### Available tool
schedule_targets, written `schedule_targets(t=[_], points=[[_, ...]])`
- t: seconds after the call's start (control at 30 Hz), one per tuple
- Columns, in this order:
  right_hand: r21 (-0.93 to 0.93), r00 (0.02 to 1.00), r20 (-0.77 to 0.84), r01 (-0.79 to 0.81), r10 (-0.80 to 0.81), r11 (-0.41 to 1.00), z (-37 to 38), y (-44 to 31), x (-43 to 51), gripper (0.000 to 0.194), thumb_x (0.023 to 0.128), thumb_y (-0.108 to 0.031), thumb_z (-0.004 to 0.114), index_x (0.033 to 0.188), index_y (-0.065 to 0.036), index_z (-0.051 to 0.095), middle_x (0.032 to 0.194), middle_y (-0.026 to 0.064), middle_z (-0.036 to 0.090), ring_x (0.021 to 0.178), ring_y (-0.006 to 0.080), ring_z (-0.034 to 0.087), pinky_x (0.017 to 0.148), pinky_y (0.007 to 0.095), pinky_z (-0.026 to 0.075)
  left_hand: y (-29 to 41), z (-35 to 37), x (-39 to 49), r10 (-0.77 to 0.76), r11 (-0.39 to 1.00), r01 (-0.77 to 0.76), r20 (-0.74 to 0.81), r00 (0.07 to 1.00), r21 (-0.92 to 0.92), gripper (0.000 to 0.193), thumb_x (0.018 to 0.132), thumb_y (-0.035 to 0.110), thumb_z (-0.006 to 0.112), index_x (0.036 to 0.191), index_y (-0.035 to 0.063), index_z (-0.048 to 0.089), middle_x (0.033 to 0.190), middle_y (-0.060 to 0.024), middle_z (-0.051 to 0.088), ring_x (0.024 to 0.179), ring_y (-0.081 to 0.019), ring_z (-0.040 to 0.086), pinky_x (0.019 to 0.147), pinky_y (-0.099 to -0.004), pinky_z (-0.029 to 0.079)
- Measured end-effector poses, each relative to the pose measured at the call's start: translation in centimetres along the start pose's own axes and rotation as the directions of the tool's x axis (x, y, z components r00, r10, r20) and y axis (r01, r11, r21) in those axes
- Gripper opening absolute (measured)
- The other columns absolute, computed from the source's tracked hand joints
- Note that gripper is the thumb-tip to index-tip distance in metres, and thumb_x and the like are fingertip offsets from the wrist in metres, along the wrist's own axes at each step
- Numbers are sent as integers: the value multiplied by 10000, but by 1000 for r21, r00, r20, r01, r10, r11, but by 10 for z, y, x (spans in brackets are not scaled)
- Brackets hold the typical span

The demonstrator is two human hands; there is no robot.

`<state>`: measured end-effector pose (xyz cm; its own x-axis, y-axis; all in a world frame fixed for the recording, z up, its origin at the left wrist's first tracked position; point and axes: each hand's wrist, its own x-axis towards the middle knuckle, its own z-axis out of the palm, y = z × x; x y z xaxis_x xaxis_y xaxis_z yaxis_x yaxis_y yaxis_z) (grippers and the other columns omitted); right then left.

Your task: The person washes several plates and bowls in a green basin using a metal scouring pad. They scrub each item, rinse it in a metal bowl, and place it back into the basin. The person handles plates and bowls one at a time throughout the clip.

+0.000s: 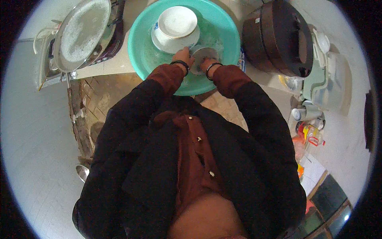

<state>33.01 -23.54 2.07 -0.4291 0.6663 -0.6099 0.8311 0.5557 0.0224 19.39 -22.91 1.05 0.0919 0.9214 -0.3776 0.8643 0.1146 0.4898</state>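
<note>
A green plastic basin [135,33] in front of me holds sudsy water and dishes. Low in the water is a round bowl [206,52], blurred by the suds. My right hand [209,63] grips this bowl at its near right side, fingers reaching over the rim. At its left edge is my left hand [182,57], thumb side towards the bowl; its fingertips also come close to the stacked dishes, and its hold is unclear. That stack has a white bowl [178,21] on top of a larger white dish with blue marks [167,44].
At left, a wide metal pan [85,33] of foamy water rests on a dark cooker [115,47]. A dark brown rice cooker [277,38] stands right of the basin. Bottles [310,134] and a white cup [322,41] line the right wall. A metal ladle [82,172] is at lower left.
</note>
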Motion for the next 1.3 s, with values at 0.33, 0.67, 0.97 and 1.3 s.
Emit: schedule_targets(t=[0.33,0.67,0.97,1.3], points=[[414,917,-40,-346,397,842,117,12,74,360,801,-263,510,1048,-5,550,1097,208,540,982,346,545,827,398,450,-1,5,23,-32,999,28,178,984,25,383,721,248,598,1037,36,551,970,-199,594,910,-360,567,814,-401,446],[70,999,-46,22,-18,997,28,-5,9,294,814,-179,479,1068,-61,567,1115,189,529,964,323,558,804,402,457,-35,45,32,-24,990,48,184,983,-130,374,757,275,565,1026,18,538,1002,-205,577,949,-355,547,822,-411,436],[267,998,55,-31,17,963,32,-7,36,283,806,-133,480,1070,-93,574,1107,156,552,980,309,561,796,406,462,-14,33,21,-86,970,121,169,982,-212,401,737,234,581,1080,34,522,1072,-237,535,1011,-368,514,838,-410,431],[1,990,102,93,-93,996,20,2,28,283,786,-165,504,1032,-65,602,1031,197,577,955,311,568,804,379,459,3,-7,-1,77,994,-79,-36,996,-72,409,720,288,582,1023,31,485,1023,-220,549,942,-355,541,774,-435,438]])
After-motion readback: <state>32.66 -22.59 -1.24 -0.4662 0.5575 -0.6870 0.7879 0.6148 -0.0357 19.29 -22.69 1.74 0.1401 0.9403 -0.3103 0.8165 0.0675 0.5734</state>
